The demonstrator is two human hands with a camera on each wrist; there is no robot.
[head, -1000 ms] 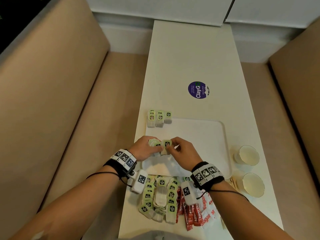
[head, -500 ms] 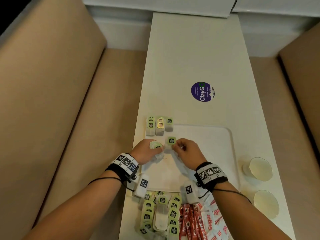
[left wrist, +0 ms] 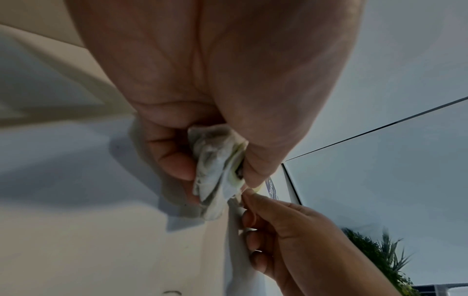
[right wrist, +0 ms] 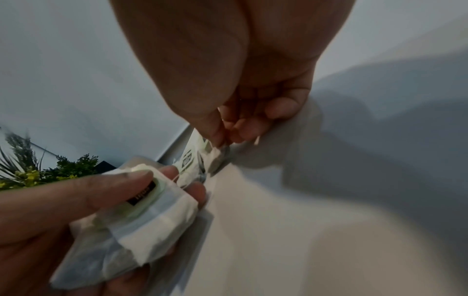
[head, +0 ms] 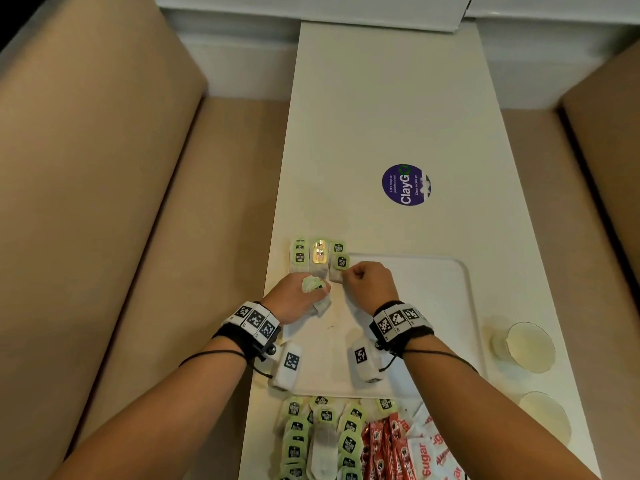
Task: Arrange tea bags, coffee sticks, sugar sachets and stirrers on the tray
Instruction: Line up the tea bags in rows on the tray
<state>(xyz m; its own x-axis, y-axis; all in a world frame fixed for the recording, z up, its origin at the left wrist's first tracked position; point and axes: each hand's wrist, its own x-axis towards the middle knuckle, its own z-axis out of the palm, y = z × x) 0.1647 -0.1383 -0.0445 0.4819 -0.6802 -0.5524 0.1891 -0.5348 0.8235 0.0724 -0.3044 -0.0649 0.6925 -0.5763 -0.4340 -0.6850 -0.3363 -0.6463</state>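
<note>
Head view: our right hand (head: 369,284) pinches one tea bag (head: 341,268) by its tag; our left hand (head: 294,299) holds spare bags (head: 317,294). Bags appear light, soft, tearable; grip the tag.

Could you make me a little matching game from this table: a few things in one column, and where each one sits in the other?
Things:
1. purple round sticker
2. paper cups
3. red coffee sticks
4. tea bag bundle

Places:
A. held in the left hand
B. table's near edge, beside the sugar sachets
C. bare table beyond the tray
D. right of the tray

Pairs: 1-C, 2-D, 3-B, 4-A
</note>
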